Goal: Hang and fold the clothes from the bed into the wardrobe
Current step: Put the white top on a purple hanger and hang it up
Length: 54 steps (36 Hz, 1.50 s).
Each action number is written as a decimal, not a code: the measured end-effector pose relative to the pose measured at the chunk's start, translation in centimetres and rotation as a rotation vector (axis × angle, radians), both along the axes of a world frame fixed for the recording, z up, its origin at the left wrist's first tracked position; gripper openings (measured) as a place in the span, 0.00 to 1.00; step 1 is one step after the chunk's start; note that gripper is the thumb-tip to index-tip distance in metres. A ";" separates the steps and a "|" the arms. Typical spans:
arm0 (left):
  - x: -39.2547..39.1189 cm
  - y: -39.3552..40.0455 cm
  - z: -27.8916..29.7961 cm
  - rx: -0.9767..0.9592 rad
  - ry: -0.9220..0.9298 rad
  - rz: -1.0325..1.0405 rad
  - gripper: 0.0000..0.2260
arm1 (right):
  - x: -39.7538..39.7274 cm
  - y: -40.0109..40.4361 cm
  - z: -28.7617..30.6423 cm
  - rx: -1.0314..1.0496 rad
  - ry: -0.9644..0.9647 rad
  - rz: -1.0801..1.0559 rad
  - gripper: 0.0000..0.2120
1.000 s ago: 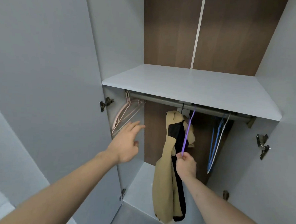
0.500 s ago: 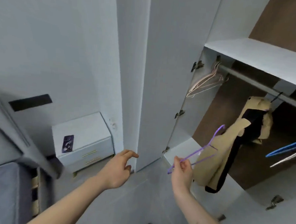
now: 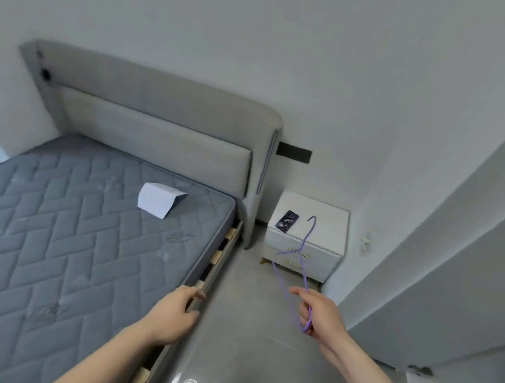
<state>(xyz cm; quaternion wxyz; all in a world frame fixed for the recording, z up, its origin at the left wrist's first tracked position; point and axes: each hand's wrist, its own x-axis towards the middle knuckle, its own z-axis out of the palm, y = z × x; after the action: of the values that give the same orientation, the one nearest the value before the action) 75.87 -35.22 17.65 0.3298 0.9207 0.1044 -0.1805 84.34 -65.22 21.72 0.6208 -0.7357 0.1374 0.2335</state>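
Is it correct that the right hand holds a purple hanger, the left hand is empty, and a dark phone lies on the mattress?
Not quite. In the head view the dark phone lies on the white nightstand, not on the mattress; only a folded white item lies there. The rest stands: the right hand holds the purple hanger and the left hand is empty.

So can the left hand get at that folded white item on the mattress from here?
Probably yes, with a lean. The left hand is empty at the mattress edge, and nothing lies between it and the folded white item, which sits well up toward the headboard.
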 end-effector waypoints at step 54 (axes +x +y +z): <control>-54.3 40.7 -28.3 -0.149 0.466 1.167 0.21 | -28.9 59.7 -19.5 -0.241 0.101 1.128 0.17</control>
<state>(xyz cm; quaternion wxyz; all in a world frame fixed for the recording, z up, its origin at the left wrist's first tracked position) 21.60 5.43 -10.60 0.4056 0.6232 0.6457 -0.1736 55.41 -5.51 2.22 0.3048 -0.7487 -0.2206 0.5458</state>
